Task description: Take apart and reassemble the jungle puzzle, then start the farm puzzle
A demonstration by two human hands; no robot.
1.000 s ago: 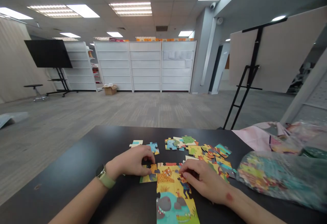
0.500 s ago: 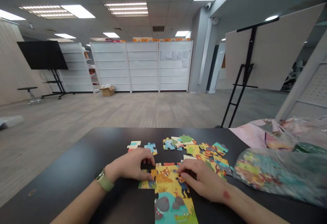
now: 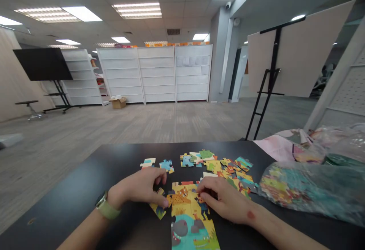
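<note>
A partly joined jigsaw puzzle lies on the black table, showing a leopard, a hippo and a crocodile. Beside its left edge, my left hand has its thumb and curled fingers at a loose yellow puzzle piece. That piece sits turned at an angle, partly covered by the thumb. At the puzzle's upper right, the bent fingers of my right hand press on its edge; the palm hides part of what lies below.
Several loose pieces are heaped beyond my right hand. A blue piece and a pale piece lie past my left hand. A clear plastic bag of pieces covers the table's right side. An easel stands behind.
The yellow piece has turned from square with the puzzle to a slant, and my left hand has shifted slightly left with it. My right hand stays at the puzzle's edge.
</note>
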